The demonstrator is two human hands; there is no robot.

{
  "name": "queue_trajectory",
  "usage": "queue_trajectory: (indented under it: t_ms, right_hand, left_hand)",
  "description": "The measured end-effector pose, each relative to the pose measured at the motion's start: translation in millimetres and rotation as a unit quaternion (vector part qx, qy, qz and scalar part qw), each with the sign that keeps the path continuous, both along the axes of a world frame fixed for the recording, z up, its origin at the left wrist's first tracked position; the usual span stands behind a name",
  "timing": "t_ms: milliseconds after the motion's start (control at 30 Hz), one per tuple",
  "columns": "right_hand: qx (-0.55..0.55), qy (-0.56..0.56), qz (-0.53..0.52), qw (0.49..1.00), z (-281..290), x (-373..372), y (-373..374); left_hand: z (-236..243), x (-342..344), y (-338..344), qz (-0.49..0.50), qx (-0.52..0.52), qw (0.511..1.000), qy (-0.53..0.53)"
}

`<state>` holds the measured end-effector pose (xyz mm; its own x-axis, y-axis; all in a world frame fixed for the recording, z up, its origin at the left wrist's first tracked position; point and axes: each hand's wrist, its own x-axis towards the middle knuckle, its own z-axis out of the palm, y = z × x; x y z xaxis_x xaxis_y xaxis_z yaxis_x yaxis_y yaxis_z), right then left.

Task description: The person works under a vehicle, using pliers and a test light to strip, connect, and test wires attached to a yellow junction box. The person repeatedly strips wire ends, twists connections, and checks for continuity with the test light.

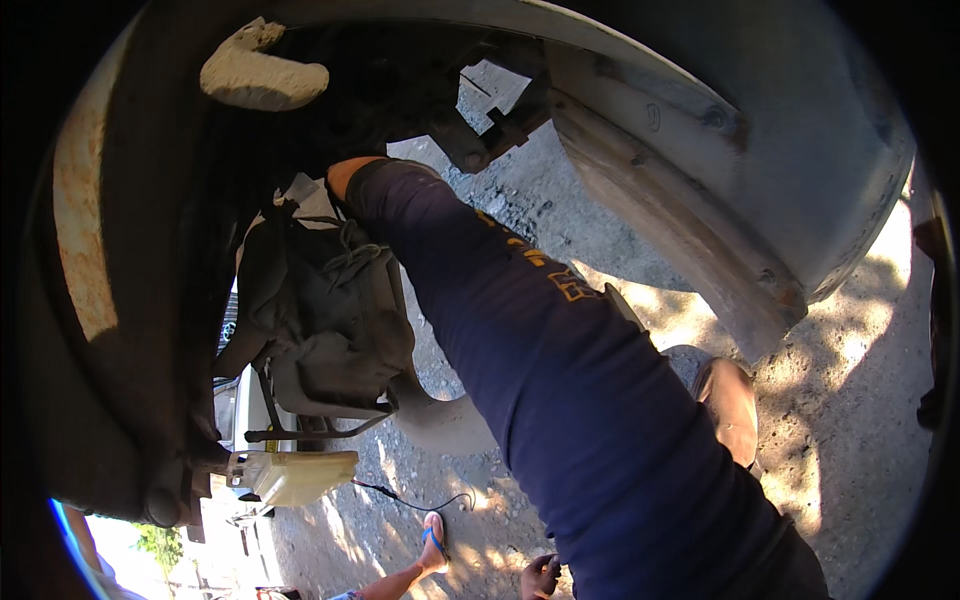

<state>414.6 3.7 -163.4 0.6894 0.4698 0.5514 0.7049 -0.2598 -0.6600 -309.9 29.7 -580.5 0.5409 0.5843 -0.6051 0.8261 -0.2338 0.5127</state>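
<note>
My right arm (560, 370), in a dark printed sleeve, stretches from the lower right up under a vehicle's bodywork. Bare skin shows at the wrist of my right hand (350, 177); the hand itself disappears among dark parts, so its fingers and anything in them are hidden. Just below the wrist hangs a dark, dusty, crumpled cover or housing (330, 310) with a cord-like strand (352, 255) by its top. A dark metal bracket (478, 140) sits to the right of the wrist. I cannot make out my left hand.
A pale fender panel (770, 150) curves across the upper right. A yellowish plastic reservoir (300, 476) hangs at lower left, with a thin black cable (415, 500) trailing from it. Another person's foot in a blue-strapped flip-flop (435, 548) stands on gravel. Bare skin (728, 410) shows beyond my sleeve.
</note>
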Motion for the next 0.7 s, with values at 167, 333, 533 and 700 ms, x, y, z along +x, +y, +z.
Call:
queue_trajectory:
  t_ms: [167,333,533,700]
  right_hand:
    - [-0.036,0.072,0.079,0.994,26,-28,-66]
    - [-0.084,0.182,0.165,0.966,40,-65,-158]
    - [-0.123,0.265,0.202,0.935,43,-104,-233]
    - [-0.156,0.201,0.177,0.951,39,-129,-254]
  left_hand:
    - [-13,-12,1,-0.01,0.009,1.0,-0.002]
    - [-11,10,3,-0.01,-0.062,0.998,-0.031]
    - [21,64,9,-0.019,0.005,1.0,-0.006]
    - [31,76,17,-0.047,0.018,0.998,-0.03]
